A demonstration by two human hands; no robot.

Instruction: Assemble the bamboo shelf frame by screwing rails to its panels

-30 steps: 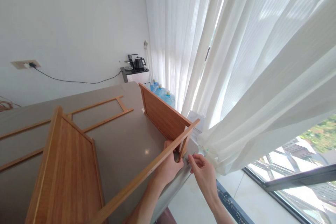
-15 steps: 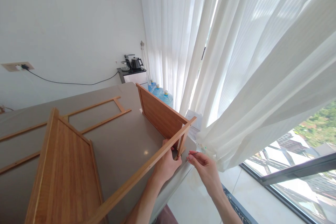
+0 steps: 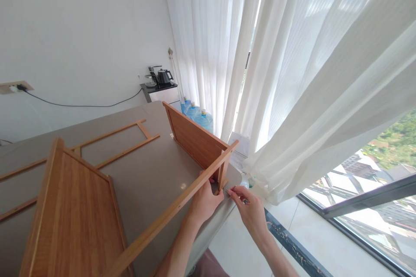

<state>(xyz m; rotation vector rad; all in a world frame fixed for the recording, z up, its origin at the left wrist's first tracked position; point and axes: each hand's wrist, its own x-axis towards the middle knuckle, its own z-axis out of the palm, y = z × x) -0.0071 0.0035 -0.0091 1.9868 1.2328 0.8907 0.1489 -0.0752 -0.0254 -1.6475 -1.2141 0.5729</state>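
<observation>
A wooden rack lies on its side, with a far panel (image 3: pixel 196 134), a near panel (image 3: pixel 79 212) and a long wooden rail (image 3: pixel 169 213) running between them. My left hand (image 3: pixel 205 203) reaches under the rail and grips the rack's far lower corner, its fingers partly hidden behind the wood. Just right of that corner, my right hand (image 3: pixel 249 207) is closed in a pinch on a small, thin metal piece. Its tip points at the wood by my left thumb; its exact kind is too small to tell.
A second wooden frame (image 3: pixel 123 154) lies flat on the grey-covered table (image 3: pixel 146 177). Behind the table are a cabinet with a black kettle (image 3: pixel 164 77) and several blue water bottles (image 3: pixel 203 119). A white curtain (image 3: pixel 292 73) hangs close on the right, beside a window.
My right hand has moved slightly left, bringing the small metal piece up to the rack's corner. My left hand keeps its grip there. The view has shifted a little.
</observation>
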